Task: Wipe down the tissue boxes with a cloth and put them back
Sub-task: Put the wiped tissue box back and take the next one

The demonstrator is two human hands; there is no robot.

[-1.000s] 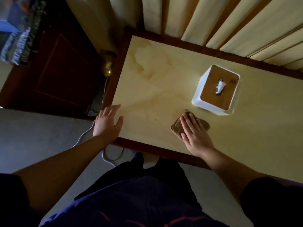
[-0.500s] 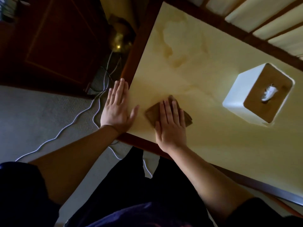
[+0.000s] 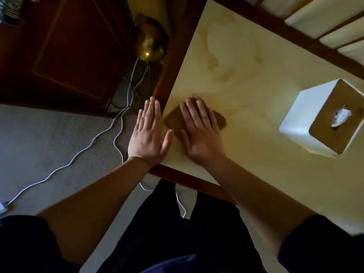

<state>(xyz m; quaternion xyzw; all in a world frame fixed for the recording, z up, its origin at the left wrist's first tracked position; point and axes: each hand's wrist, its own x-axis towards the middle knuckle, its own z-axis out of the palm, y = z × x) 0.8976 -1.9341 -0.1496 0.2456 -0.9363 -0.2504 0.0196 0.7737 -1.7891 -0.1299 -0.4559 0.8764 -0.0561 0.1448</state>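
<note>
The right hand (image 3: 202, 134) presses the brown cloth (image 3: 175, 121) flat, fingers straight and slightly spread, near the tabletop (image 3: 246, 115) corner. The left hand (image 3: 147, 134) lies flat over the left edge, fingers together. The tissue box (image 3: 307, 119) stands well apart, bare tabletop between.

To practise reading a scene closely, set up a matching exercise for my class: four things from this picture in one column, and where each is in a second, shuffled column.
Things:
1. cloth
2. tissue box
3. left hand
4. cable

Places:
A. on the carpet beside the table
B. flat at the table's left edge, fingers straight
C. under the right hand, near the table corner
D. upright on the table, apart from both hands

Pairs: 1-C, 2-D, 3-B, 4-A
</note>
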